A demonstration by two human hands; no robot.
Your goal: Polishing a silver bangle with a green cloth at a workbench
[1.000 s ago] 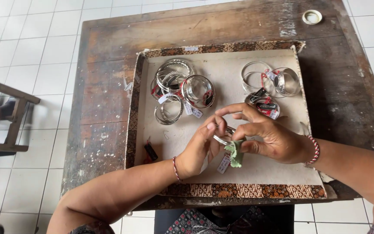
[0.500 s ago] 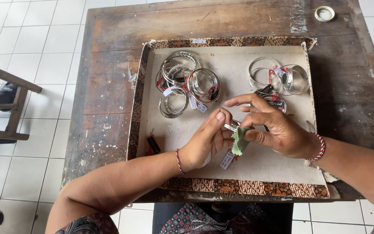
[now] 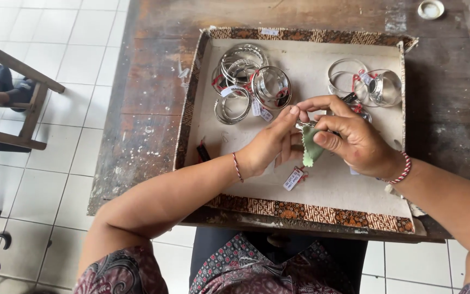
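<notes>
left hand (image 3: pixel 270 144): fingers pinch small silver jewellery piece (image 3: pixel 307 124), frame centre, over batik-edged beige tray (image 3: pixel 333 188) on worn wooden counter (image 3: pixel 142 109) | right hand (image 3: pixel 354 142): fingers grip green polishing cloth (image 3: pixel 311 151) against it | white paper tag (image 3: pixel 294 178) dangles below

left hand (image 3: pixel 270 147): thin red cord bracelet at the wrist
right hand (image 3: pixel 357 142): red-and-white beaded bracelet at the wrist
sleeves: short, dark paisley print with grey and reddish swirls
lap: same patterned fabric
</notes>
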